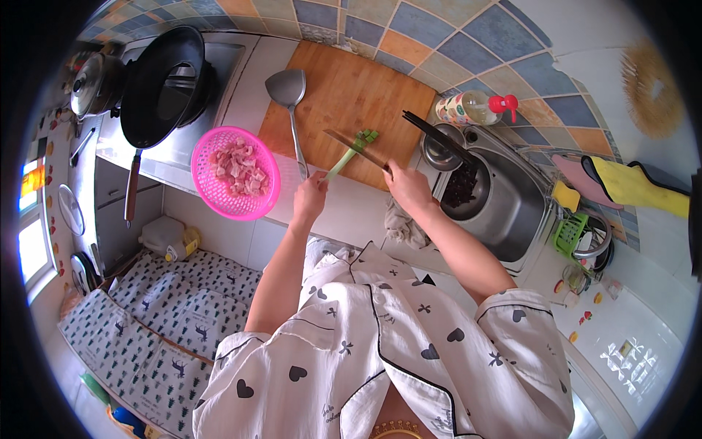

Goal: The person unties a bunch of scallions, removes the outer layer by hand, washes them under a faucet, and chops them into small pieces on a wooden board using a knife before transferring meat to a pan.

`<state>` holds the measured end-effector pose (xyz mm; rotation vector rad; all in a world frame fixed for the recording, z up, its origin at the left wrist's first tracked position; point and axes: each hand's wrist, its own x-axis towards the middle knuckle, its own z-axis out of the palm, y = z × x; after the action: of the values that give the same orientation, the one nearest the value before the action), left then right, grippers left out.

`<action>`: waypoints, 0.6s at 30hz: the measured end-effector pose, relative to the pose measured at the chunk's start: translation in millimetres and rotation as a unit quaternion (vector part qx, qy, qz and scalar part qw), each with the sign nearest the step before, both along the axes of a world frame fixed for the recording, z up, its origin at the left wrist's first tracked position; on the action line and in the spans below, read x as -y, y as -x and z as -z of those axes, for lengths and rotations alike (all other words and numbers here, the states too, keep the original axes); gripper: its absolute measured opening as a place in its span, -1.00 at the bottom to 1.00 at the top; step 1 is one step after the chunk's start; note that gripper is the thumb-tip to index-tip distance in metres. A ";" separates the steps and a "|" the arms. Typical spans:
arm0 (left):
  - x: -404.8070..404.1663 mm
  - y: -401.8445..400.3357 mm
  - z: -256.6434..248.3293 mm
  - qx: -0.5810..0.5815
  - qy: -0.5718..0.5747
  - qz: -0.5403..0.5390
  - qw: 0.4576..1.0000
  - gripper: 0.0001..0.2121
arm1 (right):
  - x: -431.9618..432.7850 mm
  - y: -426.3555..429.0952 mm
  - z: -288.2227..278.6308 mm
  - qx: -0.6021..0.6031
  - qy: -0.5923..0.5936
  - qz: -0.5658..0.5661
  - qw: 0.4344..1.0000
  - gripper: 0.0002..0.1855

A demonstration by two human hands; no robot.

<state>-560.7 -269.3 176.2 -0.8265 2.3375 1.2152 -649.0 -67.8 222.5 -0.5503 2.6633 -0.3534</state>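
On a wooden cutting board [329, 82] lies a green vegetable stalk [343, 163], its lower end held by my left hand [311, 197]. My right hand [407, 188] grips a kitchen knife [355, 149] by its handle, the blade crossing the stalk near its far end. Small cut green pieces [368, 135] sit beside the blade. A metal wok spatula [289, 90] rests partly on the board, its handle end close to my left hand. Left of it, a pink plastic basket [198, 164] holds pieces of raw meat [239, 167].
At the left a black wok [148, 88] and a lidded pot [93, 85] stand on the stove. Right of the board are a pump bottle [466, 108], black chopsticks [439, 134], a sink [521, 203] with a bowl of dark food [463, 184], and a grey cloth [405, 224].
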 end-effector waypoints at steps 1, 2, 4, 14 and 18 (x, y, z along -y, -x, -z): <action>0.0 0.3 -0.7 0.001 -0.001 0.001 1.000 -0.77 | 0.8 -0.6 5.0 0.001 -0.001 0.001 1.000 -0.79; 0.6 -0.1 -1.5 0.005 -0.010 0.000 1.000 -0.77 | 2.9 -0.9 12.0 -0.010 0.014 -0.003 1.000 -0.80; 1.2 -1.8 -1.4 0.009 -0.020 0.000 1.000 -0.77 | 9.2 1.2 18.3 -0.021 0.029 -0.007 0.999 -0.82; 12.3 -43.4 1.9 0.015 -0.048 -0.023 0.998 -0.78 | 26.6 17.0 26.3 0.021 0.037 0.001 0.999 -0.79; 7.7 -32.4 -0.2 0.002 -0.023 0.004 1.000 -0.78 | 19.1 32.3 24.7 0.078 0.118 0.037 0.989 -0.77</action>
<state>-528.3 -277.0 176.4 -0.8026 2.2997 1.2572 -681.3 -86.9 197.8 -0.4722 2.5117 -0.7108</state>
